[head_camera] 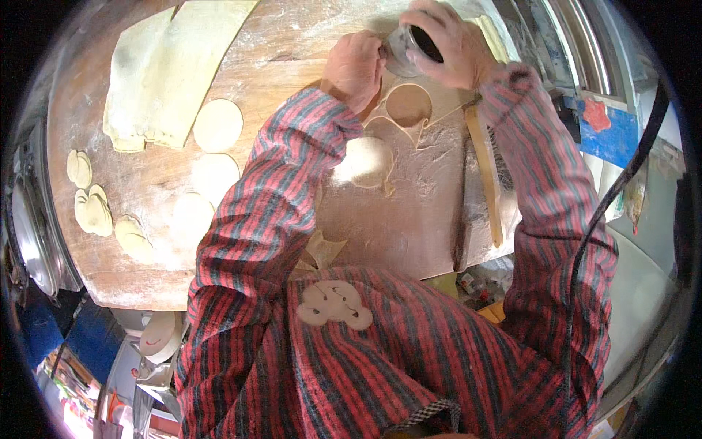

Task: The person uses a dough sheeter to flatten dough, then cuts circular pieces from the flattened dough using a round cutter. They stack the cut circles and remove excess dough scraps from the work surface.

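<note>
My right hand [452, 46] grips a round metal cutter [403, 52] at the top of the view, tilted with its dark opening showing. My left hand [354, 71], its fingers curled, is close beside the cutter; whether it pinches dough is hidden. Just below them a thin dough scrap with a round hole [417, 129] lies on the floured wooden board [417, 219]. A dough round [368, 162] rests between my forearms. More flat rounds [218, 125] lie left of my left forearm, partly hidden by the sleeve.
A large folded dough sheet [159, 77] covers the board's upper left. Small stacks of dough rounds [93, 211] stand near the left edge. A wooden rolling pin [485, 175] lies by the right edge. A dough scrap [324, 249] lies near my apron. A dark cable [620, 186] hangs across my right side.
</note>
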A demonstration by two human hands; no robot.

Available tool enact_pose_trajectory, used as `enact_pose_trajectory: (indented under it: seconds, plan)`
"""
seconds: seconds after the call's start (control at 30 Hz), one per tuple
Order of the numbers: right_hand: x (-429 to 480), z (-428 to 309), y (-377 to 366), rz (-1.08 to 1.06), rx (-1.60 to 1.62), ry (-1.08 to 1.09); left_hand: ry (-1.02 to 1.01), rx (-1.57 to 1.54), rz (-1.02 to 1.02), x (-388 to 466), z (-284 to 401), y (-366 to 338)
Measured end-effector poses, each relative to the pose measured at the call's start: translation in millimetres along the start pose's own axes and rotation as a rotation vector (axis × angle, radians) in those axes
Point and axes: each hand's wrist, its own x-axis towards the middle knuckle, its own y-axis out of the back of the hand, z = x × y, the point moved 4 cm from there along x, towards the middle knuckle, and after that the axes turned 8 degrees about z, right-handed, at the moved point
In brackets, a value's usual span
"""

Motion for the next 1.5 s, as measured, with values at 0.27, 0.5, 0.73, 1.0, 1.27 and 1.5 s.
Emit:
enact_pose_trajectory:
  seconds: [0.27,0.5,0.73,1.0,1.27,1.5]
  plan:
    - [2,-27,-53,0.418,-0.096,-0.611,0.309,-0.016,-0.282,-64,36,-48]
    - [-23,-25,5,0.483,0.039,-0.405,0.057,0.185,-0.133,-63,49,14]
    - [-87,31,40,-0.039,-0.108,-0.056,0.087,-0.082,-0.217,-26,51,-23]
    - [-82,25,5,0.14,-0.186,-0.396,-0.045,0.142,-0.185,-8,61,-74]
    - [-104,11,-7,0.146,0.116,-0.792,0.139,0.15,-0.461,-90,89,-9]
    - [-64,55,39,0.077,-0.128,-0.399,-0.032,-0.037,-0.15,-1,46,-12]
